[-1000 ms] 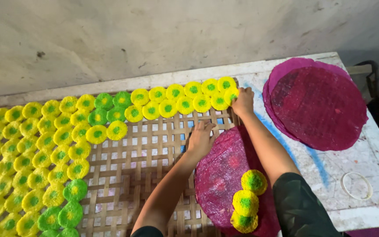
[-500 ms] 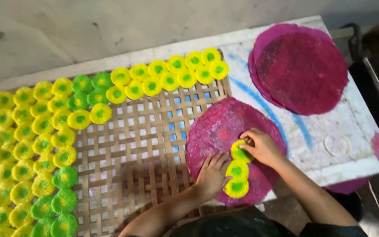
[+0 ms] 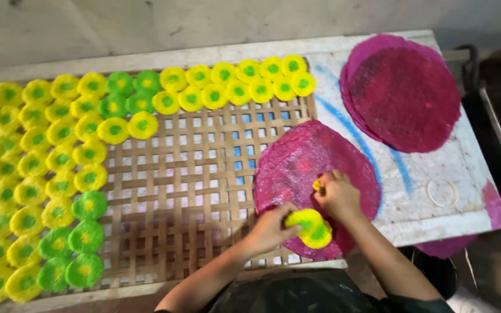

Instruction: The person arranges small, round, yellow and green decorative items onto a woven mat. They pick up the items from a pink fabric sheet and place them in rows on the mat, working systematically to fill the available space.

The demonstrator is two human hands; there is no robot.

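**Mia:** What is in the hands?

**Ben:** The left hand point(image 3: 271, 229) has its fingers pinched on a small stack of round yellow discs point(image 3: 310, 226) with green middles. They look lacy and soft. The stack sits on the near pink round mat point(image 3: 297, 165), close to the table's front edge.

**Mia:** And the other hand?

**Ben:** The right hand point(image 3: 337, 194) is just past it. Its fingers are closed on a little yellow piece point(image 3: 317, 184). I can only see a bit of it.

**Mia:** Did anything change?

**Ben:** Yes. Half a second ago the right hand was on the stack and the left hand lay flat on the woven tray point(image 3: 192, 191). Now the left hand has the stack.

**Mia:** How many things are there?

**Ben:** Two hands. One pink mat near, and a pile of pink mats point(image 3: 404, 95) farther back; I cannot count that pile. One thin ring point(image 3: 442, 192) lies on the white table point(image 3: 471, 174). Many yellow and green discs point(image 3: 59, 150) fill the tray's left side and far edge, too many to count well.
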